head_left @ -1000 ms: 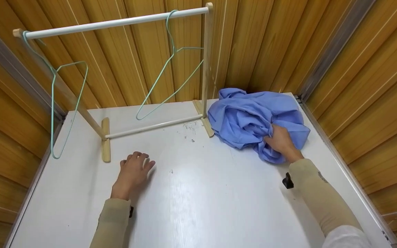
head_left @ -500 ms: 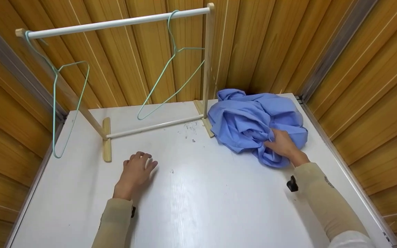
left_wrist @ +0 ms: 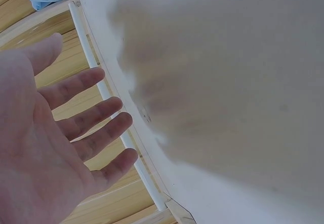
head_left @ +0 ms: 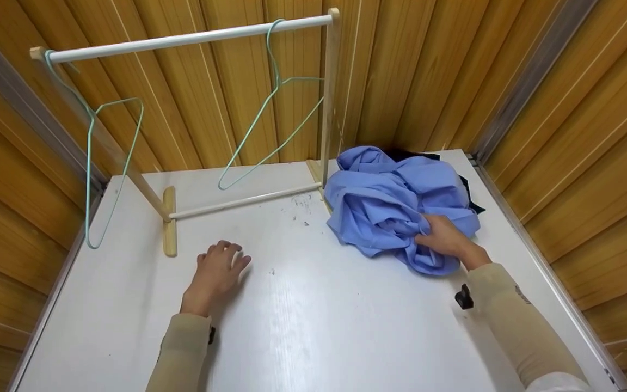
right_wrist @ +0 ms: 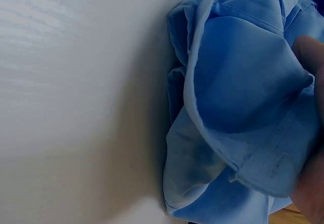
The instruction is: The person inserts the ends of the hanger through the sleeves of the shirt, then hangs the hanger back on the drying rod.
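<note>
A crumpled blue shirt [head_left: 379, 196] lies in a heap at the back right of the white table. Its near edge is gripped by my right hand [head_left: 447, 239]. Close up in the right wrist view, a stitched band with what looks like a buttonhole shows on the shirt [right_wrist: 243, 82], beside part of the hand [right_wrist: 311, 183]. My left hand [head_left: 215, 275] is over the table at left of centre, fingers loosely spread and holding nothing. In the left wrist view the palm of that hand [left_wrist: 40, 148] is turned to the camera.
A rack [head_left: 194, 37] with a white bar and wooden posts stands at the back left. One green hanger [head_left: 89, 158] hangs at its left end, another hanger [head_left: 251, 128] near its right post. Black cloth [head_left: 468, 196] shows behind the shirt. Wood-patterned walls [head_left: 411, 71] enclose the table [head_left: 313, 326].
My right hand has drawn the blue shirt slightly toward me, and the black cloth behind it has come into sight. The left hand has hardly moved.
</note>
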A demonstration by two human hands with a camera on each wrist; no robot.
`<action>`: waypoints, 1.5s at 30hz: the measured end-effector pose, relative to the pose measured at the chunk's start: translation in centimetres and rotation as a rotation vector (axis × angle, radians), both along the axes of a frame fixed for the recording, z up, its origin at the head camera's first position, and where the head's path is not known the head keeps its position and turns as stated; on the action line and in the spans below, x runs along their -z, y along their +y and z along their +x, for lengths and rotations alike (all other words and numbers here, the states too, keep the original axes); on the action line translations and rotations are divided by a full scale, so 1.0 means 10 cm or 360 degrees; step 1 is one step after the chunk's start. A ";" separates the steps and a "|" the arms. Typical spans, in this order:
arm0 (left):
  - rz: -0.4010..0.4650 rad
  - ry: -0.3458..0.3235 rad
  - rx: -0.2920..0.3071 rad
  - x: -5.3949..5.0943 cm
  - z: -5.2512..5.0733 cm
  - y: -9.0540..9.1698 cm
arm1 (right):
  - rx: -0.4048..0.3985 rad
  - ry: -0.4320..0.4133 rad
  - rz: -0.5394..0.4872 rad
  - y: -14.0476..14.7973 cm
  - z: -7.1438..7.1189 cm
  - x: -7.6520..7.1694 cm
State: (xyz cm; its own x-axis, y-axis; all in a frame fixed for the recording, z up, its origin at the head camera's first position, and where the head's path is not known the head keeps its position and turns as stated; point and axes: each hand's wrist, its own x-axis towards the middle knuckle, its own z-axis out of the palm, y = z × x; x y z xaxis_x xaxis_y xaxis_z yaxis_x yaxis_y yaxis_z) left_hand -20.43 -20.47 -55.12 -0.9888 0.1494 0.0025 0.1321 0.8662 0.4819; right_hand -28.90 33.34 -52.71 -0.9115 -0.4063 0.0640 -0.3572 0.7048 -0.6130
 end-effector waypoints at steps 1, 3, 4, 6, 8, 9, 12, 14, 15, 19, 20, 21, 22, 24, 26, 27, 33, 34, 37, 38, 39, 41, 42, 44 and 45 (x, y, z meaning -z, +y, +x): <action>0.0001 0.0005 0.0000 0.00 0.00 0.00 | -0.0018 0.0007 -0.0002 -0.01 0.00 0.00; 0.0006 0.0023 -0.0002 -0.01 -0.01 0.00 | -0.0031 0.0020 -0.0010 -0.02 -0.01 -0.01; 0.0006 0.0032 -0.0002 -0.01 -0.01 0.01 | -0.0037 0.0027 -0.0011 -0.03 -0.02 -0.01; 0.0004 0.0032 0.0001 -0.01 -0.02 0.00 | -0.0043 0.0048 0.0002 -0.04 -0.03 -0.01; 0.0000 0.0022 0.0005 0.00 -0.02 0.00 | -0.0045 0.0041 0.0018 -0.05 -0.03 0.00; -0.0004 0.0016 0.0010 0.00 -0.01 0.00 | -0.0047 0.0034 0.0026 -0.05 -0.02 0.00; -0.0012 0.0005 0.0009 0.02 0.00 0.01 | -0.0054 0.0013 0.0049 -0.06 -0.01 0.02; -0.0014 0.0016 0.0010 0.03 0.01 0.01 | -0.0061 -0.0010 0.0048 -0.06 0.01 0.03; -0.0013 0.0018 0.0008 0.03 0.01 0.02 | -0.0067 -0.0018 0.0046 -0.07 0.01 0.03; -0.0008 0.0020 0.0002 0.03 0.00 0.04 | -0.0096 -0.0049 0.0038 -0.08 0.02 0.02; -0.0007 0.0016 0.0000 0.02 0.00 0.04 | -0.0104 -0.0063 0.0037 -0.08 0.03 0.02; -0.0007 0.0011 0.0000 0.02 0.00 0.05 | -0.0115 -0.0071 0.0037 -0.09 0.03 0.02; -0.0005 0.0008 -0.0001 0.02 0.00 0.05 | -0.0126 -0.0080 0.0039 -0.09 0.04 0.01; -0.0005 0.0013 0.0005 0.02 0.00 0.05 | -0.0152 -0.0095 0.0040 -0.10 0.05 0.02; -0.0001 0.0007 0.0002 0.01 0.00 0.06 | -0.0174 -0.0093 0.0044 -0.11 0.05 0.01; 0.0001 0.0006 0.0002 0.01 0.00 0.06 | -0.0185 -0.0091 0.0047 -0.12 0.05 0.01; 0.0011 0.0007 0.0009 0.02 0.00 0.08 | -0.0236 -0.0056 0.0065 -0.16 0.06 0.02; 0.0012 0.0005 0.0013 0.02 0.00 0.08 | -0.0248 -0.0047 0.0071 -0.17 0.07 0.02; 0.0008 -0.0009 0.0021 0.04 -0.01 0.09 | -0.0287 -0.0016 0.0087 -0.20 0.07 0.03; 0.0005 -0.0017 0.0020 0.04 -0.01 0.10 | -0.0298 -0.0004 0.0092 -0.20 0.07 0.04; 0.0002 -0.0022 0.0020 0.04 -0.01 0.11 | -0.0312 0.0004 0.0091 -0.21 0.08 0.05; 0.0001 -0.0020 0.0024 0.04 -0.01 0.12 | -0.0334 0.0020 0.0088 -0.23 0.08 0.05; 0.0002 -0.0022 0.0019 0.05 -0.01 0.13 | -0.0344 0.0019 0.0086 -0.24 0.08 0.05; 0.0005 -0.0015 0.0019 0.04 -0.02 0.15 | -0.0358 0.0015 0.0089 -0.26 0.09 0.05; 0.0012 -0.0007 0.0023 0.04 -0.02 0.16 | -0.0365 0.0006 0.0093 -0.27 0.09 0.04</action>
